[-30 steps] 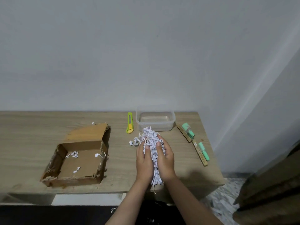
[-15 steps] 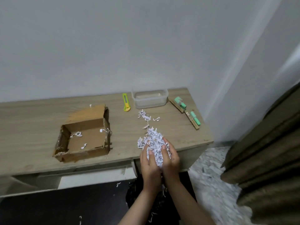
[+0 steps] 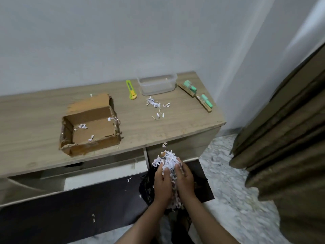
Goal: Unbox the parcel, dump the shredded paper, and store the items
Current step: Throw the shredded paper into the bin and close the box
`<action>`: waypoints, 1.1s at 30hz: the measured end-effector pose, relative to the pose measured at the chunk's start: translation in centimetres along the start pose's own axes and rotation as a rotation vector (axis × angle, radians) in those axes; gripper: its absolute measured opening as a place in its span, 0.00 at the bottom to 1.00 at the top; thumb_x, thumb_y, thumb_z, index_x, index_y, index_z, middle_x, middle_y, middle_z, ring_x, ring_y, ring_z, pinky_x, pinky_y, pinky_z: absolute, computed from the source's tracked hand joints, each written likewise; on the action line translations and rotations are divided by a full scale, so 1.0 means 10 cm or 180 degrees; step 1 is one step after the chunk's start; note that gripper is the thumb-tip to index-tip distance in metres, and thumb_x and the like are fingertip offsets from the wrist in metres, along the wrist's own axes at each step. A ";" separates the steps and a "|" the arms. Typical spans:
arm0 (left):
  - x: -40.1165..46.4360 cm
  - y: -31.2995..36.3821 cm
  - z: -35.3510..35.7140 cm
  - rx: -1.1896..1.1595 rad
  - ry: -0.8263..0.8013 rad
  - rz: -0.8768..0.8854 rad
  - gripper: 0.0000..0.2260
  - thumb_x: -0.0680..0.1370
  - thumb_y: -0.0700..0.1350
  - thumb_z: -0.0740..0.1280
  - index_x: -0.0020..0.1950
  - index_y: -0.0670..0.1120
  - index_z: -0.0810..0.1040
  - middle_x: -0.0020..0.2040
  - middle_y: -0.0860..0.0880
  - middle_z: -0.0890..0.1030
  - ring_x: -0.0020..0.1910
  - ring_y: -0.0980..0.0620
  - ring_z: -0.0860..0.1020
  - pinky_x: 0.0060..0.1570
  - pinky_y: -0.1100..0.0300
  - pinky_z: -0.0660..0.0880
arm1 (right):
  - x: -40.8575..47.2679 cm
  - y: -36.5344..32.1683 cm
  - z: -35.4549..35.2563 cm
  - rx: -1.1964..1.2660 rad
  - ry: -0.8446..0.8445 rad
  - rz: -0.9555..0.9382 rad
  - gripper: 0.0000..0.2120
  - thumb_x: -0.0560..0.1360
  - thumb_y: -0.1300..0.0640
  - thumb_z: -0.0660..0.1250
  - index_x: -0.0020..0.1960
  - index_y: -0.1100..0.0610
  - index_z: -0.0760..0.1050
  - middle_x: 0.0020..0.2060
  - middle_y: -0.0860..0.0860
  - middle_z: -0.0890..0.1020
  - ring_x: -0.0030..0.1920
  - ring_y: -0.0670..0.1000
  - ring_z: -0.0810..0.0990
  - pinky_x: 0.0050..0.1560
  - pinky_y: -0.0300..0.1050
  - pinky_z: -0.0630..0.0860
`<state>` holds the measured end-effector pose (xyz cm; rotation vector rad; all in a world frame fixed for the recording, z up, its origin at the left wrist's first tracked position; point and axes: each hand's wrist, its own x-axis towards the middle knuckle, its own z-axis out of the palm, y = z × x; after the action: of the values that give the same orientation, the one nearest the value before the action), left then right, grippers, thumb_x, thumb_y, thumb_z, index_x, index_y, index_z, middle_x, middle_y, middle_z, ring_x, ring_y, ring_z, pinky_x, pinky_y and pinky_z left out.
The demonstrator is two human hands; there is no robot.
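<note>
- The left hand [image 3: 162, 182] and right hand [image 3: 184, 180] press together around a clump of shredded paper [image 3: 168, 162], fingers curled over its sides; the clump sits off the desk, in front of its front edge.
- Directly beneath the hands is a dark bag or bin [image 3: 147, 187]; its shape is hard to make out, with paper flecks on it.
- The cardboard box [image 3: 91, 127] lies open on the wooden desk [image 3: 35, 110], well to the left of the hands, with a few shreds inside.
- A small scatter of loose shreds [image 3: 154, 104] lies on the desk just in front of the clear plastic container [image 3: 157, 84].
- A yellow-green utility knife [image 3: 131, 89] lies just left of the container.
- Two green items on card backings [image 3: 197, 94] lie end to end to its right, near the desk's corner.
- A brown curtain [image 3: 284, 129] hangs at the right, apart from the desk.
</note>
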<state>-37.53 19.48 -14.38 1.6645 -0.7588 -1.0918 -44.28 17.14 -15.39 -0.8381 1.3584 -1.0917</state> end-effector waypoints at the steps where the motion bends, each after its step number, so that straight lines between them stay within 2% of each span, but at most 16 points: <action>1: 0.05 -0.03 -0.02 0.0000 -0.0125 -0.0037 0.14 0.78 0.52 0.59 0.63 0.58 0.72 0.62 0.56 0.76 0.61 0.65 0.74 0.65 0.61 0.70 | 0.05 0.02 -0.02 -0.0023 -0.0043 0.0101 0.10 0.78 0.60 0.63 0.57 0.51 0.77 0.54 0.51 0.82 0.52 0.43 0.81 0.55 0.40 0.78; 3: 0.20 -0.13 -0.03 0.0094 -0.0358 -0.0084 0.24 0.75 0.54 0.61 0.70 0.50 0.69 0.68 0.49 0.74 0.66 0.54 0.72 0.69 0.49 0.68 | 0.16 0.06 -0.08 -0.0098 -0.0167 0.0252 0.12 0.78 0.60 0.62 0.60 0.54 0.76 0.57 0.52 0.81 0.57 0.49 0.80 0.61 0.50 0.76; 4: 0.25 -0.14 -0.05 0.0191 -0.0485 -0.0078 0.25 0.76 0.51 0.62 0.72 0.47 0.66 0.70 0.48 0.71 0.68 0.52 0.70 0.70 0.49 0.66 | 0.21 0.07 -0.10 -0.0138 -0.0234 0.0271 0.13 0.78 0.60 0.62 0.61 0.54 0.76 0.58 0.52 0.81 0.58 0.50 0.80 0.62 0.51 0.75; 7: 0.40 -0.06 -0.08 0.0318 -0.0729 -0.0110 0.25 0.78 0.40 0.63 0.74 0.44 0.61 0.70 0.50 0.67 0.68 0.53 0.68 0.67 0.58 0.67 | 0.34 0.01 -0.15 -0.0312 -0.0413 0.0306 0.11 0.78 0.60 0.61 0.57 0.48 0.76 0.56 0.51 0.81 0.54 0.46 0.80 0.54 0.43 0.77; 10: 0.53 -0.05 -0.09 0.0245 -0.0949 -0.0292 0.28 0.76 0.36 0.63 0.74 0.46 0.60 0.68 0.49 0.69 0.60 0.53 0.74 0.54 0.65 0.74 | 0.43 -0.04 -0.19 -0.0505 -0.0588 0.0497 0.11 0.79 0.58 0.61 0.60 0.49 0.72 0.57 0.51 0.79 0.54 0.48 0.79 0.51 0.41 0.76; 12: 0.58 -0.10 -0.11 0.0160 -0.1069 -0.0494 0.29 0.75 0.33 0.63 0.75 0.46 0.60 0.66 0.49 0.71 0.56 0.53 0.77 0.46 0.69 0.75 | 0.48 -0.03 -0.21 -0.0718 -0.0753 0.0642 0.13 0.79 0.56 0.61 0.64 0.52 0.70 0.60 0.52 0.77 0.57 0.50 0.77 0.54 0.42 0.74; 14: 0.60 -0.11 -0.13 0.0161 -0.1146 -0.0655 0.29 0.75 0.32 0.62 0.75 0.44 0.59 0.69 0.48 0.69 0.63 0.50 0.74 0.54 0.66 0.74 | 0.53 -0.02 -0.25 -0.0953 -0.0891 0.0787 0.18 0.79 0.53 0.60 0.69 0.53 0.68 0.67 0.51 0.73 0.63 0.50 0.73 0.63 0.45 0.70; 15: 0.61 -0.13 -0.13 0.0215 -0.1143 -0.0693 0.28 0.76 0.32 0.61 0.75 0.43 0.58 0.71 0.46 0.67 0.68 0.49 0.70 0.58 0.65 0.70 | 0.53 -0.04 -0.27 -0.1050 -0.0947 0.0835 0.19 0.80 0.53 0.59 0.70 0.53 0.66 0.68 0.51 0.71 0.64 0.49 0.72 0.64 0.45 0.68; 16: 0.61 -0.15 -0.15 0.0279 -0.1142 -0.0711 0.28 0.77 0.32 0.61 0.75 0.42 0.57 0.71 0.44 0.68 0.68 0.49 0.69 0.58 0.65 0.69 | 0.51 -0.08 -0.29 -0.1135 -0.1012 0.0876 0.19 0.80 0.52 0.58 0.70 0.54 0.66 0.67 0.50 0.70 0.62 0.47 0.70 0.63 0.43 0.67; 19: 0.58 -0.19 -0.20 0.0229 -0.1023 -0.0808 0.24 0.79 0.33 0.60 0.74 0.40 0.59 0.61 0.40 0.75 0.50 0.57 0.76 0.40 0.74 0.71 | 0.49 -0.15 -0.36 -0.1167 -0.1070 0.0847 0.17 0.81 0.54 0.55 0.69 0.56 0.68 0.60 0.46 0.71 0.60 0.45 0.68 0.59 0.41 0.65; 21: 0.55 -0.19 -0.23 0.0276 -0.0870 -0.0755 0.20 0.79 0.36 0.60 0.71 0.39 0.65 0.50 0.45 0.79 0.37 0.63 0.77 0.34 0.76 0.70 | 0.50 -0.14 -0.39 -0.1092 -0.0870 0.0736 0.15 0.81 0.55 0.56 0.65 0.58 0.73 0.58 0.48 0.75 0.59 0.47 0.72 0.57 0.41 0.67; 22: 0.55 -0.20 -0.24 0.0358 -0.0787 -0.0688 0.17 0.79 0.37 0.60 0.69 0.39 0.68 0.46 0.48 0.78 0.36 0.63 0.77 0.34 0.76 0.70 | 0.50 -0.14 -0.39 -0.1081 -0.0758 0.0682 0.14 0.81 0.56 0.58 0.63 0.59 0.75 0.57 0.50 0.77 0.59 0.48 0.74 0.57 0.43 0.69; 25: 0.53 -0.14 -0.28 0.0587 -0.0715 -0.0382 0.13 0.79 0.37 0.61 0.62 0.36 0.75 0.45 0.48 0.79 0.42 0.56 0.76 0.38 0.77 0.69 | 0.53 -0.12 -0.39 -0.1112 -0.0639 0.0580 0.12 0.79 0.54 0.61 0.58 0.57 0.78 0.57 0.53 0.80 0.61 0.53 0.77 0.63 0.49 0.72; 28: 0.49 -0.02 -0.35 0.0718 -0.0733 -0.0114 0.10 0.78 0.38 0.61 0.57 0.39 0.77 0.42 0.48 0.81 0.40 0.56 0.77 0.37 0.76 0.70 | 0.53 -0.28 -0.36 -0.1105 -0.0720 0.0328 0.10 0.79 0.55 0.61 0.56 0.56 0.78 0.58 0.54 0.80 0.59 0.52 0.77 0.64 0.49 0.72; 30: 0.49 0.10 -0.39 0.0783 -0.0728 0.0123 0.09 0.78 0.40 0.62 0.56 0.41 0.78 0.42 0.45 0.81 0.40 0.55 0.77 0.38 0.73 0.71 | 0.54 -0.41 -0.30 -0.1042 -0.0751 0.0103 0.07 0.79 0.59 0.61 0.52 0.56 0.77 0.56 0.55 0.80 0.57 0.52 0.77 0.61 0.46 0.72; 33: 0.48 0.36 -0.47 0.0833 -0.0496 0.0633 0.07 0.77 0.40 0.64 0.53 0.45 0.79 0.40 0.50 0.79 0.37 0.59 0.75 0.39 0.73 0.71 | 0.60 -0.63 -0.15 -0.0975 -0.0635 -0.0191 0.06 0.77 0.60 0.63 0.48 0.54 0.79 0.50 0.54 0.82 0.51 0.51 0.79 0.52 0.41 0.74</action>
<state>-31.27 15.91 -11.87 1.6886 -1.1847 -1.0222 -47.10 9.76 -11.55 -1.1860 1.3558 -0.8300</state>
